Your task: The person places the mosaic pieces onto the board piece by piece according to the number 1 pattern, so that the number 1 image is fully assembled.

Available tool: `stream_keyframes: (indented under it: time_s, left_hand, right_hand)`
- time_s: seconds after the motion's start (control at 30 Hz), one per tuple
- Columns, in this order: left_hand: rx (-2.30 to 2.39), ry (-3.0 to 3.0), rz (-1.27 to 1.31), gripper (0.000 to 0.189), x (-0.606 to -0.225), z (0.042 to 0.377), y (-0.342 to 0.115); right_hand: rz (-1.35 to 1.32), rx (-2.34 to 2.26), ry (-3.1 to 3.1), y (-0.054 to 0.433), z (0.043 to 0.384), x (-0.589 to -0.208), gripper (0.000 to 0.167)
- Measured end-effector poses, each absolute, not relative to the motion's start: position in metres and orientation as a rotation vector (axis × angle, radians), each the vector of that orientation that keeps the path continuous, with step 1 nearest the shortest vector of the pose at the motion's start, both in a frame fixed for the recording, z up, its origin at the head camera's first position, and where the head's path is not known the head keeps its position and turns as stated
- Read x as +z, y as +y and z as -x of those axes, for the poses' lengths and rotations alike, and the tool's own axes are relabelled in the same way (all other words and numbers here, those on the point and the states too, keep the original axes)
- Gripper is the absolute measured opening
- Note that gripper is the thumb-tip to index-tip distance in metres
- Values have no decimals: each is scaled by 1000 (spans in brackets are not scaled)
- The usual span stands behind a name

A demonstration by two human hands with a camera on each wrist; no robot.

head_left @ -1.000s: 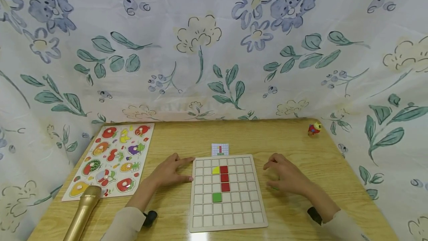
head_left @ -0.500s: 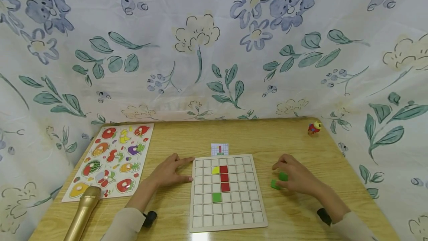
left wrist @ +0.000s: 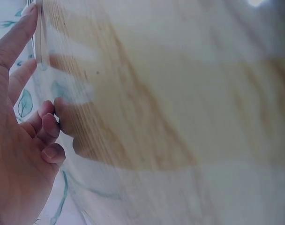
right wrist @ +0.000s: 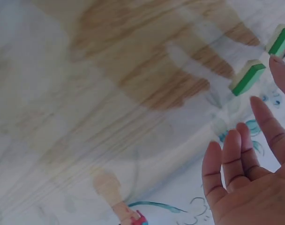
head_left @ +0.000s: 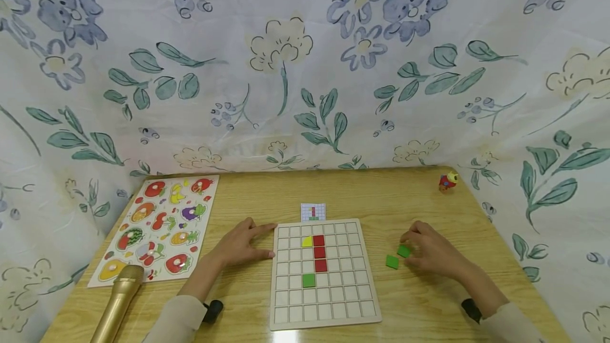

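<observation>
My left hand [head_left: 238, 243] rests beside the wooden grid board [head_left: 329, 311], its thumb and index finger touching the board's left edge. In the left wrist view, the other fingers of that hand [left wrist: 20, 140] curl loosely. On the board lie a yellow piece [head_left: 307, 241], a column of red square tiles [head_left: 320, 252] and a green square tile [head_left: 308, 280]. Right of the board, my right hand [head_left: 436, 250] hovers by two loose green tiles, the nearer-left one [head_left: 392, 262] and another [head_left: 403, 251] close to its fingertips. Nothing sits between its spread fingers [right wrist: 270, 125] in the right wrist view.
A small printed grid card [head_left: 313, 211] lies at the board's far edge. On the left are a fruit puzzle board [head_left: 164, 226] and a gold microphone [head_left: 116, 306]. A small red and yellow toy [head_left: 447, 182] stands at the back right. Floral cloth [head_left: 305, 68] hangs behind the table.
My right hand has moved rightward, away from the board, uncovering two green tiles that now lie on the table. My left hand stays at the board's edge.
</observation>
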State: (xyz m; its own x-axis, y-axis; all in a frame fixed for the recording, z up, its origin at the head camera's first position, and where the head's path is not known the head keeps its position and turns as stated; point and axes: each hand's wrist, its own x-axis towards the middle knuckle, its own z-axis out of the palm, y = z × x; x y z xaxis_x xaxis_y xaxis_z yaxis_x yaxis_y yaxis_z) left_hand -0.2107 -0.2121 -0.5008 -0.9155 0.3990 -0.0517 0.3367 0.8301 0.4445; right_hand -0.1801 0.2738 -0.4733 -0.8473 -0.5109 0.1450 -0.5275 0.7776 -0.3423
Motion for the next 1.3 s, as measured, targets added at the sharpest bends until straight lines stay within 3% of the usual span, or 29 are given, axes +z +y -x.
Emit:
stream_keyframes:
  time_s: [0.4, 1.3]
  left_hand:
    - [651, 2873, -593, 75, -502, 212, -212]
    - [643, 2856, -560, 77, -503, 214, -213]
  right_hand:
    - [-845, 515, -2854, 277, 183, -483, 25]
    - [-812, 502, -2814, 269, 183, -484, 23]
